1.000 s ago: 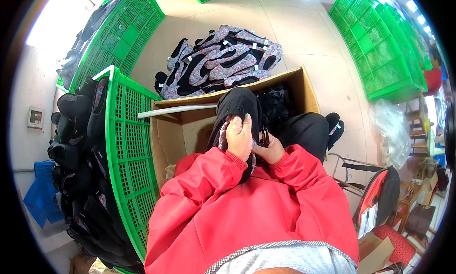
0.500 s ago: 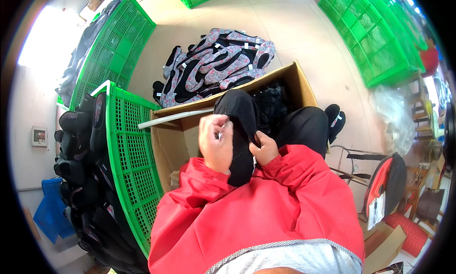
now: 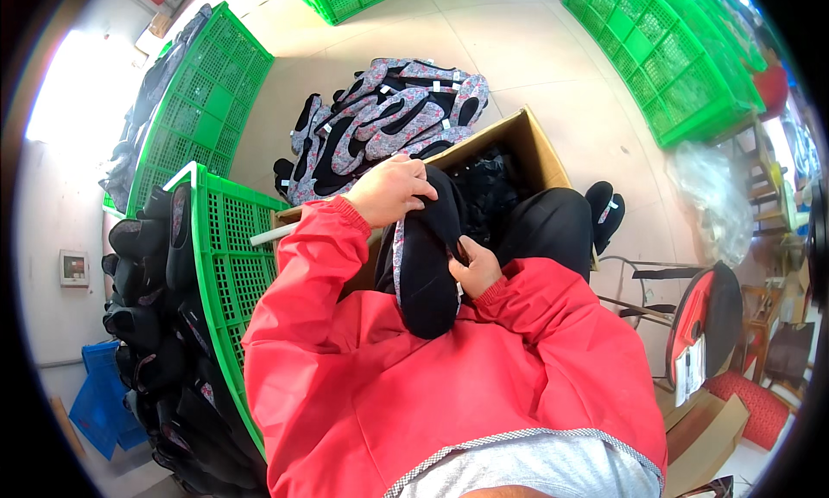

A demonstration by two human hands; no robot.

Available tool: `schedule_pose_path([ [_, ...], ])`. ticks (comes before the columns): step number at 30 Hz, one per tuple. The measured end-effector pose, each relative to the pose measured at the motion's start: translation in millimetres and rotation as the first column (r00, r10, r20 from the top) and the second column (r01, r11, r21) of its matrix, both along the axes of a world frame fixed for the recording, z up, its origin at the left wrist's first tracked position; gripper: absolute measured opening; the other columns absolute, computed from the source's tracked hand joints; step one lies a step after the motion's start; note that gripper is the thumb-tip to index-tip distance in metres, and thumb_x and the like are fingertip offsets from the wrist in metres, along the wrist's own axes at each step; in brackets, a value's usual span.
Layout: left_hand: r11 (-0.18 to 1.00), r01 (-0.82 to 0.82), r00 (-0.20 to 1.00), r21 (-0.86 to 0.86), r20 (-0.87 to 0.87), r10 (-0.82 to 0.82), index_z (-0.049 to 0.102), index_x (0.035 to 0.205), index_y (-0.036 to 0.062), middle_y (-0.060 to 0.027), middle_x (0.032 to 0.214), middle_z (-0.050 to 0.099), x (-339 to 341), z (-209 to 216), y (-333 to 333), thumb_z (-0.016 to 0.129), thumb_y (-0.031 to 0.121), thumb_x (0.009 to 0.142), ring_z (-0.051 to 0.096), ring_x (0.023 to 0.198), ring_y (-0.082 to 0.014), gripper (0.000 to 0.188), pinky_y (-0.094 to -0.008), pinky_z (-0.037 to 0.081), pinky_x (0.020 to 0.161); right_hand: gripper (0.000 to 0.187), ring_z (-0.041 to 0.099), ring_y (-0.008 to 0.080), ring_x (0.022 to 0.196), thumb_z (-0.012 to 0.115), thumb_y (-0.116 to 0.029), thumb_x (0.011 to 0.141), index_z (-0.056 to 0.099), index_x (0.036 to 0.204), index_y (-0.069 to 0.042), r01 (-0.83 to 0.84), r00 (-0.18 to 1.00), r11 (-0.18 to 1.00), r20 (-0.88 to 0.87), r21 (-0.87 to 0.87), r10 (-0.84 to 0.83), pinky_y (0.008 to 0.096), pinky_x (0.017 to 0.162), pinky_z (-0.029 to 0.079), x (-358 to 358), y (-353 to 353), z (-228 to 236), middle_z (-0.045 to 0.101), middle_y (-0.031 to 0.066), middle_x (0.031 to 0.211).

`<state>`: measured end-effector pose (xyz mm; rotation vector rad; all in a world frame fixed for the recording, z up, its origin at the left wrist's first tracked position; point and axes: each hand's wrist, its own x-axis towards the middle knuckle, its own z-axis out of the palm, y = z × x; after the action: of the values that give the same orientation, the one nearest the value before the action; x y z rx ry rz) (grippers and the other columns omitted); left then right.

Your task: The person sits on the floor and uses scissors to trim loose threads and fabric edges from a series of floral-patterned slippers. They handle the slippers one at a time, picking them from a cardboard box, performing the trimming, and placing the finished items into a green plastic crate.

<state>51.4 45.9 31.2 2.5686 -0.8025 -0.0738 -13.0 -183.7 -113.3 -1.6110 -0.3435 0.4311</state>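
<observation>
A black slipper (image 3: 429, 278) with a strip of floral cloth along one side lies lengthwise between my hands, its rounded end against my red jacket. My left hand (image 3: 393, 191) is closed on the slipper's far left part, with the fingers bent over the top. On the opposite side, my right hand (image 3: 477, 269) pinches the slipper's right edge between thumb and fingers. Below it stands an open cardboard box (image 3: 542, 152) with black material (image 3: 490, 183) inside, whose kind I cannot make out. A white rod (image 3: 275, 234) pokes out at the box's left edge.
Floral-and-black slippers (image 3: 380, 122) form a heap on the floor beyond the box. Green crates (image 3: 246, 273) stand left, with black slippers (image 3: 142, 321) stacked beside the nearest. Another green crate (image 3: 656, 62) is far right. A round-seated chair (image 3: 721, 312) stands at right.
My left hand has moved up and away toward the slipper's far part, its arm swinging out left. The slipper has turned, so its floral edge shows. My right hand keeps its hold.
</observation>
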Motion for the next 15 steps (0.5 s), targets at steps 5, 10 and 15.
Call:
schedule_pose_path([
  [5, 0.996, 0.079, 0.991, -0.035, 0.115, -0.074, 0.072, 0.090, 0.0093, -0.0055, 0.086, 0.056, 2.6, -15.2, 2.7, 0.074, 0.007, 0.070, 0.055, 0.090, -0.0270, 0.020, -0.0376, 0.048, 0.081, 0.013, 0.044, 0.0180, 0.063, 0.059, -0.002, 0.080, 0.046, 0.081, 0.001, 0.012, 0.999, 1.000, -0.031, 0.022, -0.011, 0.0323, 0.061, 0.040, -0.9, 0.7, -6.4, 0.040, 0.0099, 0.067],
  [10, 0.994, 0.109, 0.985, -0.006, 0.132, -0.107, 0.066, 0.085, 0.0071, -0.0061, 0.087, 0.056, 0.9, -19.8, 8.3, 0.071, 0.006, 0.073, 0.055, 0.090, -0.0275, 0.013, -0.0366, 0.048, 0.081, 0.010, 0.047, 0.0158, 0.065, 0.059, -0.002, 0.081, 0.050, 0.083, 0.000, -0.022, 0.993, 1.000, -0.116, 0.003, 0.023, 0.0308, 0.064, 0.043, 2.4, -2.0, 20.0, 0.046, 0.0077, 0.068],
  [15, 0.993, -0.043, 0.986, -0.106, 0.158, 0.060, 0.061, 0.084, 0.0072, -0.0063, 0.090, 0.056, -9.6, -17.2, -8.5, 0.066, 0.005, 0.079, 0.055, 0.093, -0.0290, 0.007, -0.0363, 0.047, 0.083, 0.020, 0.052, 0.0136, 0.070, 0.067, -0.008, 0.082, 0.055, 0.097, -0.001, -0.022, 0.986, 1.000, -0.166, -0.009, 0.020, 0.0282, 0.069, 0.046, 6.2, -8.6, 26.2, 0.055, 0.0047, 0.077],
])
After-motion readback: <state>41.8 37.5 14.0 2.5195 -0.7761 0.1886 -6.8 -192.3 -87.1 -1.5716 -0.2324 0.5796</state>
